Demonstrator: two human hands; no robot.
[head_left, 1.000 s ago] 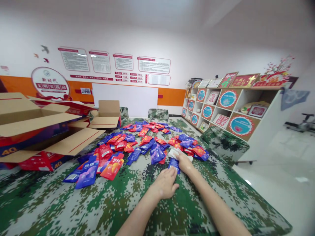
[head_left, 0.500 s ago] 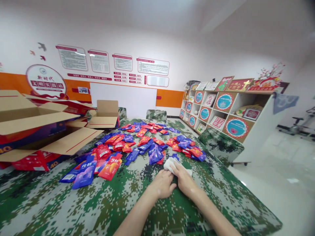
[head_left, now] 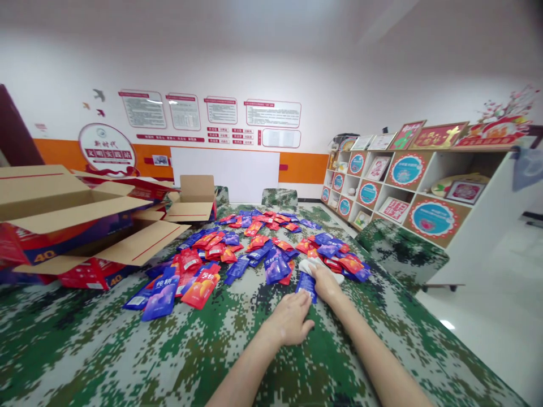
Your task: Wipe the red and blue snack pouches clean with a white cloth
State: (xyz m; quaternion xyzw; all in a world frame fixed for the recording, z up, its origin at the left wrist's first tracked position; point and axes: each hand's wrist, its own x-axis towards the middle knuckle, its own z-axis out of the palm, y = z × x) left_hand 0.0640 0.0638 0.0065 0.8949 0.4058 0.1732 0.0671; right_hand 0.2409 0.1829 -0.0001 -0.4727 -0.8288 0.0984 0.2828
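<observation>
A blue snack pouch lies on the camouflage tablecloth in front of me. My left hand rests palm down, fingers stretched out and thumb apart, its fingertips at the pouch's near edge. My right hand is closed on a white cloth and presses it against the pouch's far end. Part of the cloth sticks out beyond the right hand's far side. Just past the hands are piles of red and blue pouches, including a blue pouch and a red pouch.
Opened cardboard boxes crowd the table's left side, flaps spread. A smaller open box stands farther back. Camouflage-covered chairs line the right and far sides. A white shelf unit with framed pictures stands along the right.
The right hand has slid the cloth away from me along the pouch, uncovering its blue front. My left hand has come apart from the right. The view has turned slightly left.
</observation>
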